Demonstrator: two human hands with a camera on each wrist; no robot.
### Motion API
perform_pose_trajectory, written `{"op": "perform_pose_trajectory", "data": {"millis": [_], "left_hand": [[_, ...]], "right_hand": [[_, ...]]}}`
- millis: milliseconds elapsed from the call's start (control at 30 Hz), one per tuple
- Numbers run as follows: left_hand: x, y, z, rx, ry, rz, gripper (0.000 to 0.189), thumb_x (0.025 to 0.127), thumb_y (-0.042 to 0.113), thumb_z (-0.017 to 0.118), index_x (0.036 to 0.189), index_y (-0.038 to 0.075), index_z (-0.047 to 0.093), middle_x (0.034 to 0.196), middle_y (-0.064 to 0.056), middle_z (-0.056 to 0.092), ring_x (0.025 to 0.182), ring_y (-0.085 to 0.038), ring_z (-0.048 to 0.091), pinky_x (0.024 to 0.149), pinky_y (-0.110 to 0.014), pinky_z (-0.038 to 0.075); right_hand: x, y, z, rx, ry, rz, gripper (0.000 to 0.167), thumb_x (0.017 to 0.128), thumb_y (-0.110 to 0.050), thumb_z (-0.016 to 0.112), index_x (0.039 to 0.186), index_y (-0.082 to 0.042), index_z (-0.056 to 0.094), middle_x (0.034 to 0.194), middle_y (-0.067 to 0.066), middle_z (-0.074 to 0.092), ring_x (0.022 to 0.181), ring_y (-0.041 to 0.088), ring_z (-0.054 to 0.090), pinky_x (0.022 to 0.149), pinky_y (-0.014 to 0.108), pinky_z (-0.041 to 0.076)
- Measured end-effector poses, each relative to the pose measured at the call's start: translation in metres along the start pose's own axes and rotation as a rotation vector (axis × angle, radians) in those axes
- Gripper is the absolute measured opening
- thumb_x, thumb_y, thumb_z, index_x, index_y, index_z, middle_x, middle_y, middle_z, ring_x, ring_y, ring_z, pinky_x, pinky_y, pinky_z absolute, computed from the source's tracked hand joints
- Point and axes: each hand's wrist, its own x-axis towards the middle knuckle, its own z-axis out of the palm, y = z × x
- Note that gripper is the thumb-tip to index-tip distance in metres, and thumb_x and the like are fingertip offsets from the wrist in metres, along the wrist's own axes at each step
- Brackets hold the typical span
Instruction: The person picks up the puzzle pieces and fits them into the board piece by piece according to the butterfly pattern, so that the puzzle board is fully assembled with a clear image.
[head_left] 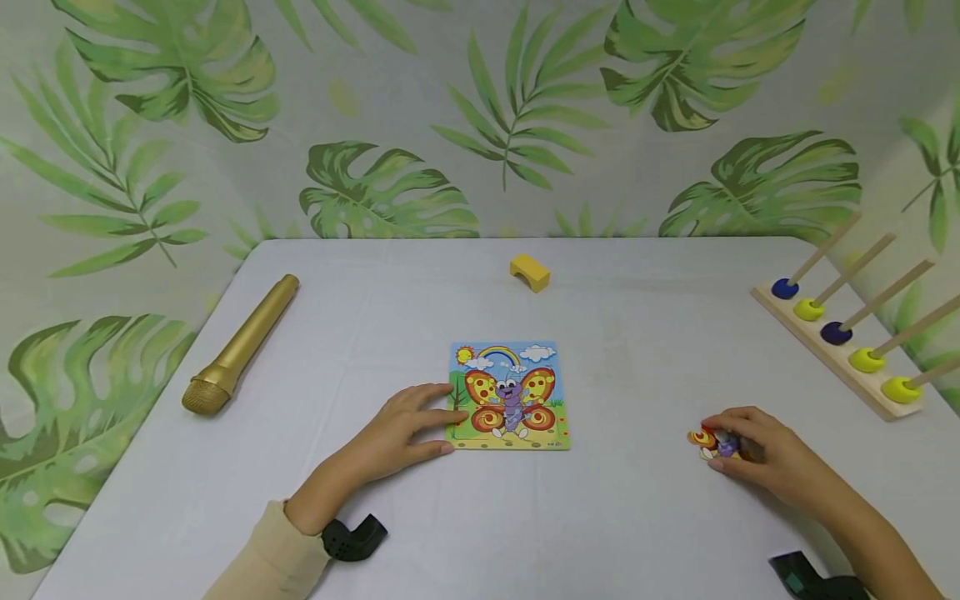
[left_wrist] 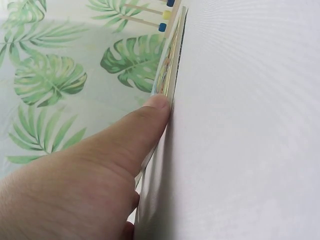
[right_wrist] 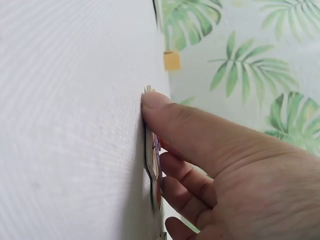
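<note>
A square butterfly puzzle board (head_left: 512,354) lies flat in the middle of the table, printed with a sun and rainbow above a purple-bodied butterfly. My left hand (head_left: 403,425) rests at its left side, straight fingertips over the border and the thumb at the lower left corner. In the left wrist view the thumb touches the board's edge (left_wrist: 175,65). Off to the right, my right hand (head_left: 776,457) pinches butterfly puzzle pieces (head_left: 726,444) between thumb and fingers, low at the tabletop. The right wrist view shows the pieces (right_wrist: 151,160) edge-on, partly hidden by the thumb.
A gold microphone (head_left: 247,346) lies at the left of the table. A yellow arch block (head_left: 530,272) sits near the back edge. At the right stands a wooden peg rack (head_left: 840,354) with blue and yellow beads on slanting rods. Leaf-patterned cloth (head_left: 375,192) hangs behind.
</note>
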Motion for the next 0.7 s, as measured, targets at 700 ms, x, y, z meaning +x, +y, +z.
{"op": "perform_pose_trajectory", "data": {"millis": [700], "left_hand": [[-0.001,0.001,-0.001,0.009,0.008,0.009,0.041,0.084,0.039,0.061,0.123,0.027,0.057,0.138,-0.005,0.036,0.128,-0.026,0.026,0.102,-0.046,0.019]], "right_hand": [[0.055,-0.087,0.004,0.163,0.024,-0.274,0.052,0.068,0.002,0.076,0.114,-0.010,0.055,0.109,-0.006,0.054,0.089,0.008,0.051,0.075,0.014,0.042]]}}
